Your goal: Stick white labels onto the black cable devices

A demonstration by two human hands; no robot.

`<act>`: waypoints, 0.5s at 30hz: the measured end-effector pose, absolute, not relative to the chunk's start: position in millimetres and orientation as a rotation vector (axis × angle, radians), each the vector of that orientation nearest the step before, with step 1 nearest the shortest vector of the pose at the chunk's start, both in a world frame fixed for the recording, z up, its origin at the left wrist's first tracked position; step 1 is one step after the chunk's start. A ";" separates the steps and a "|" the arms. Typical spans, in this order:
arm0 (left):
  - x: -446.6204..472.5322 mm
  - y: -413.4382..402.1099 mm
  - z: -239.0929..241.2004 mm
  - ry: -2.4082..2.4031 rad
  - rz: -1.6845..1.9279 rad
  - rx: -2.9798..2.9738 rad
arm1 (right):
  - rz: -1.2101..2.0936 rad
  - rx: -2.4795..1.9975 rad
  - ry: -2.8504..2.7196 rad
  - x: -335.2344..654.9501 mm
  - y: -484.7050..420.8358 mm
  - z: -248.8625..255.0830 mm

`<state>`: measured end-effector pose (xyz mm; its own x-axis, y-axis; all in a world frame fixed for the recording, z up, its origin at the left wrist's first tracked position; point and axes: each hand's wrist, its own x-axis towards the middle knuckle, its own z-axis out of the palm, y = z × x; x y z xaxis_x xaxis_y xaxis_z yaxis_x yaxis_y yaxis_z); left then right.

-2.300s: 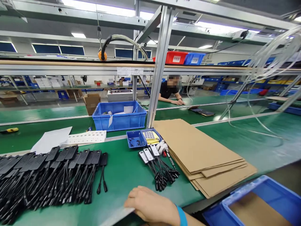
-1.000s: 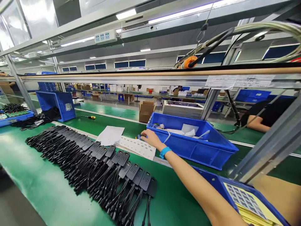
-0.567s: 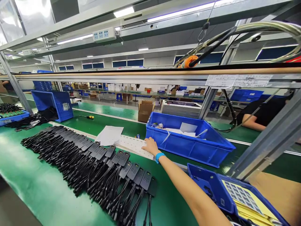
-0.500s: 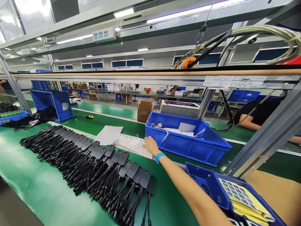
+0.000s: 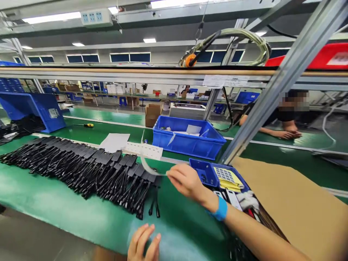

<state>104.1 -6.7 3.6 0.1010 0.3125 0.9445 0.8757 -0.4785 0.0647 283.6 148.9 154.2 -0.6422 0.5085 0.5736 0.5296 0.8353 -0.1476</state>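
My right hand [image 5: 187, 181], with a blue band at the wrist, pinches the end of a thin, curled white sheet [image 5: 146, 167], seen nearly edge-on above the bench. Below it lies a long row of black cabled devices [image 5: 100, 159], flat boxes with short leads. At the bottom edge, my left hand [image 5: 144, 243] is partly in view, its fingers apart and nothing in them. A perforated white label sheet [image 5: 144, 149] and a plain white paper [image 5: 114, 142] rest behind the row.
Behind the papers stands a blue bin [image 5: 187, 145] with scraps inside. Small blue trays [image 5: 202, 168] and yellow sheets [image 5: 228, 177] are at right, beside brown cardboard [image 5: 285, 195]. A slanted metal post [image 5: 274, 87] rises there. Across the bench sits a person [image 5: 285, 119].
My right hand has come back from the label sheet, bringing the thin white sheet. My left hand has come into view at the bottom. The view has turned right.
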 end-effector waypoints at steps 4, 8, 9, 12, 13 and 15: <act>125.8 -19.0 28.9 -1.014 -1.423 -1.847 | -0.172 -0.483 -2.452 319.5 60.1 109.6; 140.2 -28.1 41.3 -1.163 -1.179 -2.292 | -0.022 -0.645 -2.444 334.6 3.9 63.0; 140.8 -28.5 40.0 -1.205 -1.116 -2.401 | 0.042 -0.719 -2.431 336.9 -4.8 54.8; 138.2 -26.8 34.1 -1.302 -0.925 -2.662 | 0.234 -0.916 -2.387 342.9 -20.5 39.9; 136.8 -25.7 33.8 -1.354 -0.851 -2.735 | 0.281 -0.966 -2.377 344.6 -22.9 37.7; 134.6 -22.6 38.3 -1.511 -0.700 -2.874 | 0.375 -1.069 -2.363 347.3 -24.1 36.4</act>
